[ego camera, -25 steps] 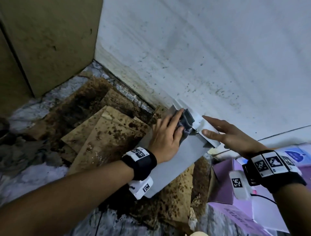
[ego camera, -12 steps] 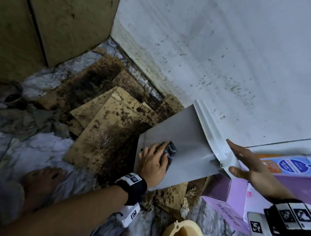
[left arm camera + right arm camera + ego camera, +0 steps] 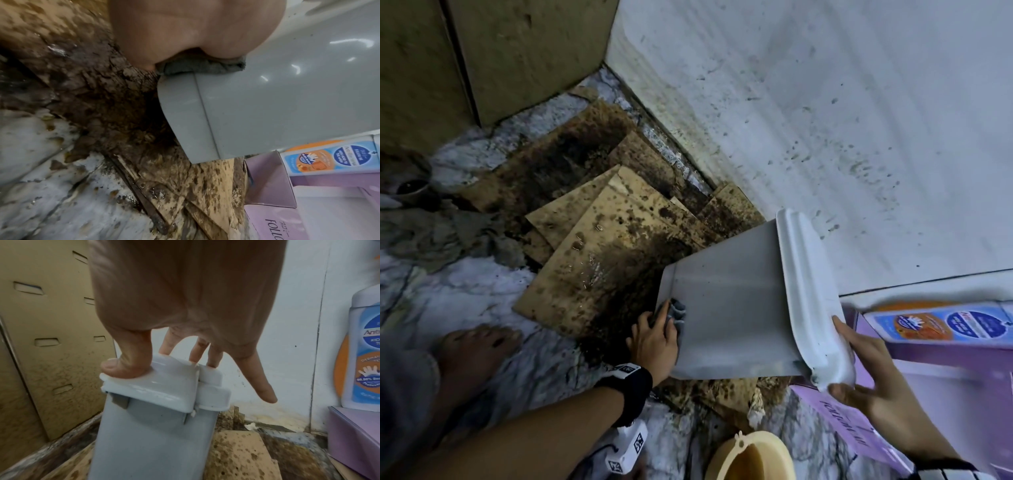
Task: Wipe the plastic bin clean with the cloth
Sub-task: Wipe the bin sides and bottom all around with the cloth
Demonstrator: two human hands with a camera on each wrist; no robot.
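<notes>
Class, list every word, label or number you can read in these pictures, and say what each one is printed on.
"FOLLO": purple box, cut off at the frame edge.
"Ant": bottle label, the rest is out of frame.
Smaller print on the bottle's blue and orange label: too blurred to read.
Square black-and-white codes on the wrist bands: patterns, not text.
Bin, cloth: no text.

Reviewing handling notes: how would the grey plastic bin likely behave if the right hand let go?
The bin leans tilted, steadied only by the right hand on its white rim, so it probably tips. Its glossy side looks slippery; it seems stiff and light.
</notes>
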